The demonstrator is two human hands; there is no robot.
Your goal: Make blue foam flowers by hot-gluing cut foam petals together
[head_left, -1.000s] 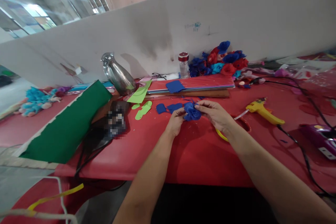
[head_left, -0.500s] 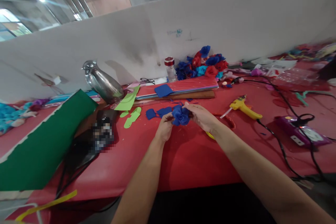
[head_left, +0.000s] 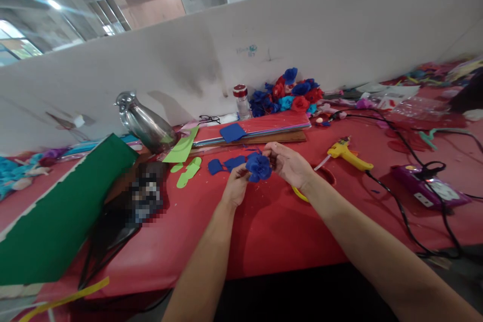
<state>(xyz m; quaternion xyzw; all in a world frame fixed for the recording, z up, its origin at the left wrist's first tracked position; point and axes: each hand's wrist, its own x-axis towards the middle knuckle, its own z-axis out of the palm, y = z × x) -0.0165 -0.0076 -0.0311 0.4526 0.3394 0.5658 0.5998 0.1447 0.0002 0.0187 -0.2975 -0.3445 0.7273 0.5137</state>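
A blue foam flower is held just above the red table between both hands. My left hand pinches it from below and the left, fingers closed. My right hand grips its right side with curled fingers. Loose blue foam pieces lie on the table just behind the flower. Scissors with red and yellow handles lie partly hidden under my right wrist.
A yellow glue gun with a black cord lies to the right, near a purple power strip. Stacked foam sheets, a jar and a pile of finished flowers sit by the white partition. A metal jug, green sheet and black bag are left.
The view has swung slightly to the right and lower. Both hands stay on the blue flower, lifted a little, with my right fingers shifted around its side.
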